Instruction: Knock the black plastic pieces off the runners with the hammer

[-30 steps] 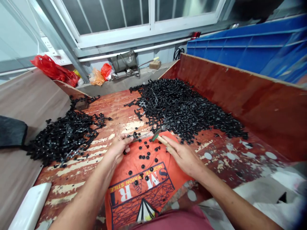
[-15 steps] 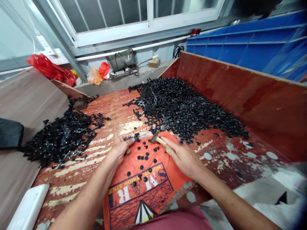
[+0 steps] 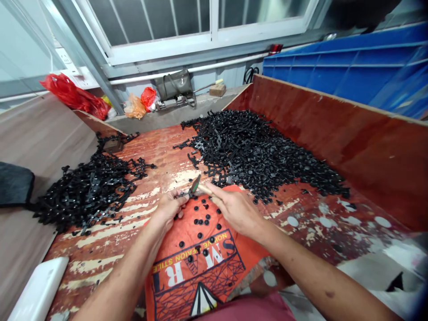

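My left hand (image 3: 170, 207) is closed on a small black part (image 3: 183, 194), mostly hidden by the fingers, at the far edge of an orange printed cloth (image 3: 240, 249). In my right hand (image 3: 234, 209) is the pale handle of a small hammer (image 3: 195, 183). Its dark, greenish head is at the black part by my left fingertips; whether they touch I cannot tell. Several round black caps (image 3: 199, 235) lie scattered on the cloth between my hands.
A large heap of black parts (image 3: 240, 142) lies far right, and another heap (image 3: 87, 191) on the left. Wooden boards (image 3: 351, 133) wall the red worktop. A blue crate (image 3: 347, 71) stands beyond the right board. A white box-like object (image 3: 42, 285) lies front left.
My right hand has moved left with the hammer, bringing its head from over the cloth to the part at my left fingertips. My left hand has stayed almost in place.
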`<state>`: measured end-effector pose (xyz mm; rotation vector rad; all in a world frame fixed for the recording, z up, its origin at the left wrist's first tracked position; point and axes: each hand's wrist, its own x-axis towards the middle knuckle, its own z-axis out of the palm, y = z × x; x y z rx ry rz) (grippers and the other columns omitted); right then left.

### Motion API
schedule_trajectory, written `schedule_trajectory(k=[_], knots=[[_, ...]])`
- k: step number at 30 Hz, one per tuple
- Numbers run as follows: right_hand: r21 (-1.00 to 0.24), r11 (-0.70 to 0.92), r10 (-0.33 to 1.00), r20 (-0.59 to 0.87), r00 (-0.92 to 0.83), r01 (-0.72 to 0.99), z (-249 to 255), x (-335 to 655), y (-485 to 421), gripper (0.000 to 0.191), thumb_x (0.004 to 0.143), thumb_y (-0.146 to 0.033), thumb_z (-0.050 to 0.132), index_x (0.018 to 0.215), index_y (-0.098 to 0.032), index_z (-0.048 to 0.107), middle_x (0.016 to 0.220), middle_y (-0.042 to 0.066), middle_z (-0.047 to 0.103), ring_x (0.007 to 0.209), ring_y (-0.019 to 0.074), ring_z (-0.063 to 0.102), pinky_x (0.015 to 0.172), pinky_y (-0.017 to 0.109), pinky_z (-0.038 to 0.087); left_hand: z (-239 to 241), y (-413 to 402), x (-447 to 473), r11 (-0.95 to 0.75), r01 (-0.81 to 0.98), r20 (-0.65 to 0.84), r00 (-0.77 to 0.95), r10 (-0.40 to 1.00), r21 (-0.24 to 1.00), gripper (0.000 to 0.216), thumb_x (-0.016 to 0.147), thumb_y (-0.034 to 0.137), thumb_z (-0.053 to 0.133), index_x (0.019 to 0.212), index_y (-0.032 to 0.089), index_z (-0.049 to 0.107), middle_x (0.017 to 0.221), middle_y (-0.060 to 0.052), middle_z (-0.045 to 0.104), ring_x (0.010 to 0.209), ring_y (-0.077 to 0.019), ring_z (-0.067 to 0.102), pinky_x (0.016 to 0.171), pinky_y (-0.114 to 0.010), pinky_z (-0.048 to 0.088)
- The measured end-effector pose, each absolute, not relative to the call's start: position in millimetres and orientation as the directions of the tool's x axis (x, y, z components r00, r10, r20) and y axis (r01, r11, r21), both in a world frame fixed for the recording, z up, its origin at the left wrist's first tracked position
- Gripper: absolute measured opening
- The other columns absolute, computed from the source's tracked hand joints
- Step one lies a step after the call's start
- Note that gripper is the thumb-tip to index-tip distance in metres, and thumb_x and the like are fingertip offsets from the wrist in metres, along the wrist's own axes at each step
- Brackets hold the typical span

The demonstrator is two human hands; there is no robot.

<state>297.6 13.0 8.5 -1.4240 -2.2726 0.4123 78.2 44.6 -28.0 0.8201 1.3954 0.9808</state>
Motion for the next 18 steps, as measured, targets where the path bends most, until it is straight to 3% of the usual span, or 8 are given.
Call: schedule_trajectory(k=[2, 4, 8, 11, 18], knots=[[-0.533, 0.452, 0.892, 0.279, -0.356, 0.715, 14.3, 299.9, 12.0, 0.051, 0.103, -0.026, 0.040, 0.153, -0.037, 0.032, 0.124, 0.000, 0.070, 0.098, 0.0180, 0.070, 0.085, 0.032, 0.055, -27.7, 44.4, 77.4, 0.399, -0.088, -0.405, -0.063, 0.912, 0.913, 0.028, 0.057, 0.024, 0.078, 0.068, 0.018, 0.053, 0.043, 0.007, 0.049, 0.028, -0.0048, 0.033, 0.027, -0.017, 0.026], [-0.568, 0.455, 0.890, 0.299, -0.343, 0.686, 18.1, 302.2, 10.9, 0.051, 0.104, -0.026, 0.040, 0.153, -0.038, 0.032, 0.129, -0.001, 0.067, 0.104, 0.0181, 0.069, 0.092, 0.034, 0.053, -25.0, 44.4, 76.0, 0.398, -0.117, -0.407, -0.054, 0.912, 0.910, 0.028, 0.057, 0.024, 0.078, 0.067, 0.018, 0.053, 0.044, 0.008, 0.049, 0.029, -0.0042, 0.033, 0.028, -0.016, 0.026], [-0.618, 0.366, 0.931, 0.232, -0.283, 0.696, 11.8, 307.3, 11.8, 0.051, 0.102, -0.027, 0.041, 0.152, -0.033, 0.035, 0.123, 0.002, 0.070, 0.098, 0.0201, 0.071, 0.087, 0.035, 0.056, -14.6, 45.7, 73.2, 0.392, -0.172, -0.404, -0.037, 0.914, 0.904, 0.031, 0.054, 0.025, 0.080, 0.066, 0.018, 0.052, 0.045, 0.008, 0.049, 0.031, -0.0022, 0.030, 0.030, -0.015, 0.026], [-0.644, 0.336, 0.941, 0.192, -0.279, 0.687, 4.7, 311.8, 11.6, 0.050, 0.102, -0.027, 0.040, 0.152, -0.030, 0.038, 0.125, 0.004, 0.070, 0.106, 0.0218, 0.069, 0.093, 0.037, 0.053, -10.1, 46.6, 73.9, 0.396, -0.177, -0.407, -0.028, 0.913, 0.901, 0.032, 0.052, 0.025, 0.082, 0.066, 0.017, 0.053, 0.045, 0.008, 0.049, 0.031, -0.0019, 0.029, 0.029, -0.015, 0.025], [-0.639, 0.326, 0.942, 0.153, -0.300, 0.697, 1.1, 316.8, 7.1, 0.049, 0.103, -0.024, 0.040, 0.150, -0.037, 0.038, 0.126, 0.002, 0.069, 0.108, 0.0214, 0.068, 0.096, 0.039, 0.052, -19.4, 46.0, 82.7, 0.414, -0.131, -0.423, -0.049, 0.905, 0.901, 0.030, 0.055, 0.023, 0.081, 0.065, 0.017, 0.054, 0.044, 0.007, 0.049, 0.029, -0.0037, 0.032, 0.028, -0.016, 0.027]])
